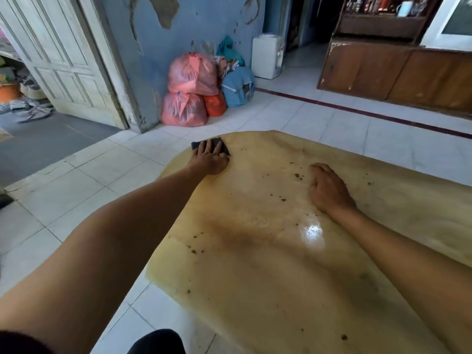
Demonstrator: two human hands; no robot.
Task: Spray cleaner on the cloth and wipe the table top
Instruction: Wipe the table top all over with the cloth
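The yellowish, glossy table top (pixel 268 251) fills the lower right, dotted with small dark specks and a brown stain across its middle. At its far left corner lies a dark cloth (pixel 224 146). My left hand (pixel 210 159) presses flat on that cloth, fingers spread and straight. My right hand (pixel 329 189) rests palm down on the bare table further right, fingers slightly bent, holding nothing. No spray bottle is in view.
White tiled floor (pixel 89 190) surrounds the table. Pink and orange bags (pixel 191 90) and a blue bag (pixel 237 86) are piled against the blue wall. A white water dispenser (pixel 267 57), a wooden cabinet (pixel 396 72) and a white door (pixel 63 60) stand beyond.
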